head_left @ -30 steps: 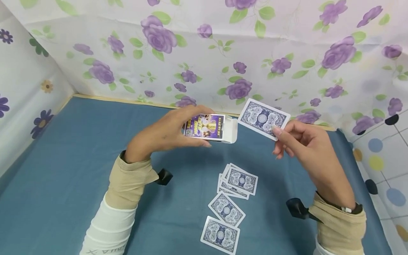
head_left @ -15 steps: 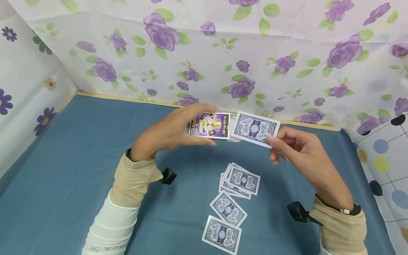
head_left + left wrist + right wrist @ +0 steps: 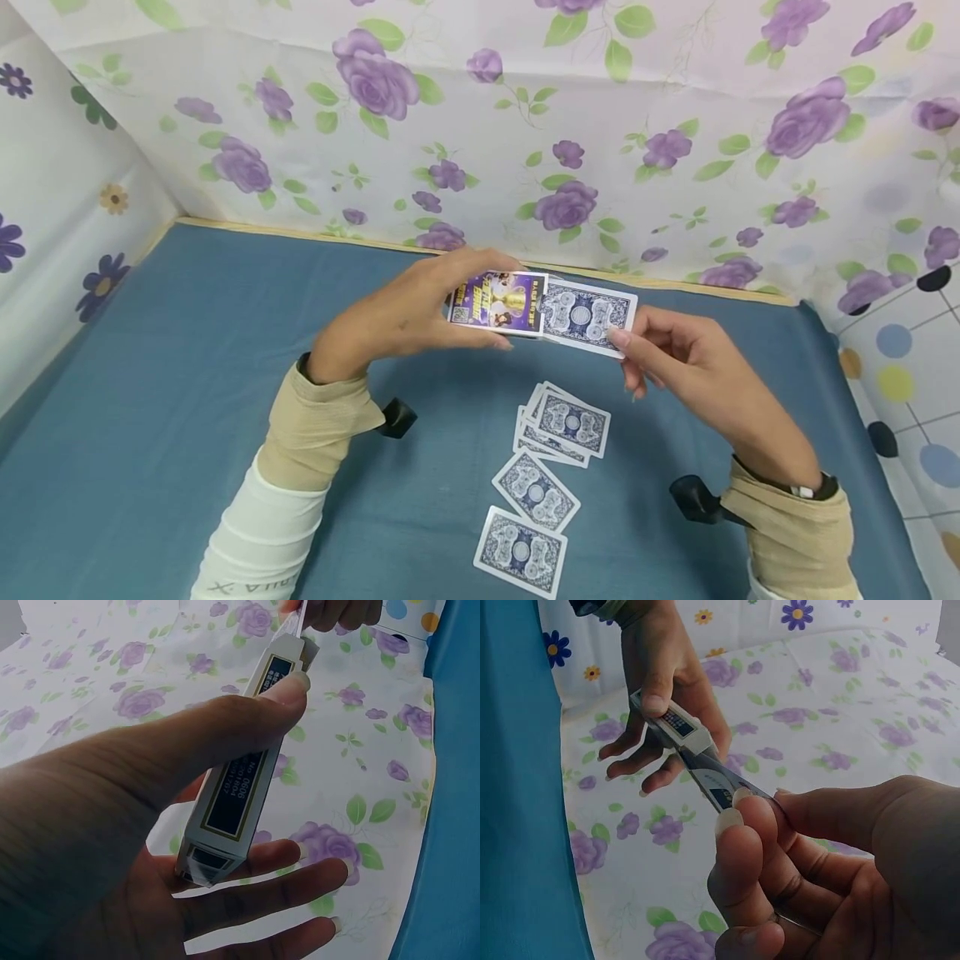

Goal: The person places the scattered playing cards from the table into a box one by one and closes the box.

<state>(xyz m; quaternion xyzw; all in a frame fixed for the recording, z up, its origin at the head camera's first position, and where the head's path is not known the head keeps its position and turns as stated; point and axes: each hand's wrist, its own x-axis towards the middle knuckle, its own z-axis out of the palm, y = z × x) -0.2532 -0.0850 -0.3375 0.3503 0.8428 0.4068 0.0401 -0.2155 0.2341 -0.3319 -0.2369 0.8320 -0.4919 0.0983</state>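
My left hand (image 3: 408,312) grips a small purple card box (image 3: 498,302) by its long edges, thumb on one side and fingers on the other. A gold trophy is printed on the box's face, and the left wrist view shows its narrow dark side panel (image 3: 240,784). Between thumb and fingers my right hand (image 3: 693,358) pinches a blue-and-white playing card (image 3: 585,315) by its right end. The card's left end is at the mouth of the box, hidden behind the box's front edge. In the right wrist view the card (image 3: 724,784) lines up with the box (image 3: 679,727).
On the blue cloth (image 3: 225,417) below the hands lie several face-down playing cards: an overlapping cluster (image 3: 573,423), a slanted card (image 3: 536,492) and a lower card (image 3: 520,552). A flowered sheet (image 3: 450,125) rises behind the table's far edge.
My right hand has brought the card left and down from apart from the box to its mouth, turning it nearly in line. The left hand still holds the box; the cards on the cloth stay put.
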